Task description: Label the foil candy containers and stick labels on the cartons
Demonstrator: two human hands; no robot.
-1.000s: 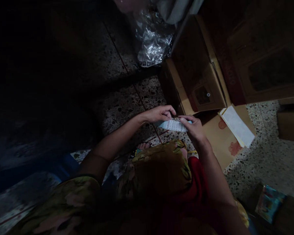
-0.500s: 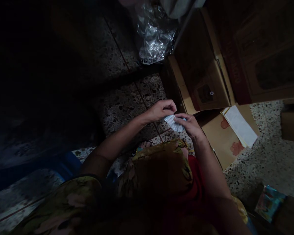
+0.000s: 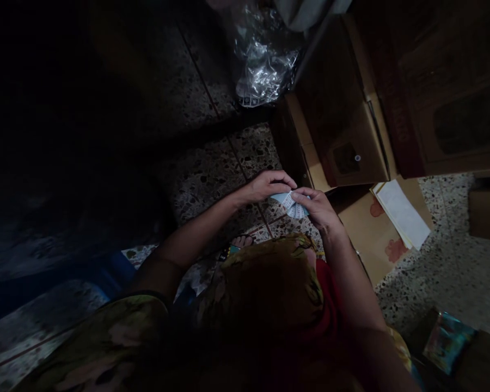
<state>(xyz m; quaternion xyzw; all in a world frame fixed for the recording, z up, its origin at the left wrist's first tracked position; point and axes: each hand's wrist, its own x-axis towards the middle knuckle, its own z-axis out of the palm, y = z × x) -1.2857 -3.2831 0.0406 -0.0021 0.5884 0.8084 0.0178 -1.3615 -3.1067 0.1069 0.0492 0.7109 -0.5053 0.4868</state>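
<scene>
Several small pale-blue printed slips (image 3: 297, 210) are fanned out above my lap, pinched between the thumb and fingers of my right hand (image 3: 317, 208). My left hand (image 3: 266, 185) reaches in from the other side, palm down, with its fingers closed at the left end of the fan. Its fingertips nearly meet the right thumb at the top of the slips. The undersides of the left fingers are hidden, and a light-blue edge of the fan shows just below them.
Cardboard boxes (image 3: 345, 109) stand at the upper right. White papers (image 3: 404, 213) lie on a flat cardboard piece (image 3: 359, 228). A clear plastic bag (image 3: 265, 71) is at the top, a shiny packet (image 3: 449, 340) at the lower right, and blue plastic (image 3: 110, 272) at the left.
The left fingers have lowered and stretched from a curled pose onto the fan's upper left. The slips have shifted slightly within the fan. The view has moved a little.
</scene>
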